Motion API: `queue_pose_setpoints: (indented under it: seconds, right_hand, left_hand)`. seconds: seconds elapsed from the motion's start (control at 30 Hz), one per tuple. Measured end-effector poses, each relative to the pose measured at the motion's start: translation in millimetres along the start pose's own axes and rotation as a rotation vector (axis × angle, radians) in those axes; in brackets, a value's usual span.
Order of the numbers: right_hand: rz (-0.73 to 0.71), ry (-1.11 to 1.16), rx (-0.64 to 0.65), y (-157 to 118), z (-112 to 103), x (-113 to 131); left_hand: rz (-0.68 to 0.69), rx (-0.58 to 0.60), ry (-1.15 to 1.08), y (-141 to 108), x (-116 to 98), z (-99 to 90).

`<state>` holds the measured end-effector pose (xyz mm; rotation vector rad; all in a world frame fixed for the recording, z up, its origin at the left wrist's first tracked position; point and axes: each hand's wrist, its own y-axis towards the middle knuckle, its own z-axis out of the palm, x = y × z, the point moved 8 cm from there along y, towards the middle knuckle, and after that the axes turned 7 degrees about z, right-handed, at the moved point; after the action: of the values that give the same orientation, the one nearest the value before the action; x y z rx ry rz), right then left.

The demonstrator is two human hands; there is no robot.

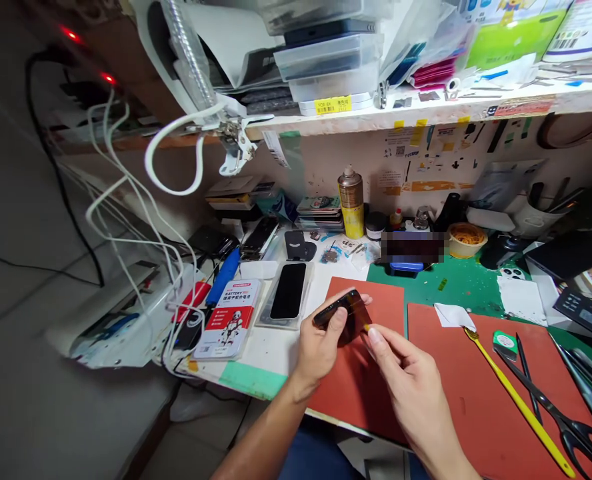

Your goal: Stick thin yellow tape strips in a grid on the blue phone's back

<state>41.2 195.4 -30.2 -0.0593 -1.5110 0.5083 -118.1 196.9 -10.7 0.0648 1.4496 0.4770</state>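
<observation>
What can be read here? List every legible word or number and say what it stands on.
"BATTERY" stands on the red-and-white box left of the phone.
The yellow label on the shelf's clear boxes carries print too blurred to read.
The can, the packages on the shelf and the wall stickers bear print too small to read.
The dark phone in the left hand shows no text.

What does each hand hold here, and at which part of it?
The left hand holds a dark phone by its left end and edges. The right hand touches the phone's lower right corner with its fingertips.
</observation>
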Motion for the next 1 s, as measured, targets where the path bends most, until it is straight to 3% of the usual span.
queue_pose_setpoints:
  seconds: [0.13,0.27,0.43,0.63,1.0]
  right_hand:
    - [0.085,-0.103,-0.008,-22,-23,-15]
    - [0.134,-0.243,-0.02,-41,-45,-28]
    - [0.087,-0.34,-0.013,-47,-47,-20]
    - [-0.006,-0.29,0.118,-48,-38,-5]
    - [-0.017,-0.179,0.126,-49,-47,1]
  left_hand:
    - [-0.224,-0.357,-0.287,-13,-1,-6.9]
    - [-0.296,-0.5,-0.375,-24,-17,-8.9]
    - [-0.441,-0.637,-0.459,-39,-20,-7.4]
    - [-0.561,-0.706,-0.449,-42,-21,-1.9]
    - [-0.638,-0.703,-0.484,-41,-21,8.2]
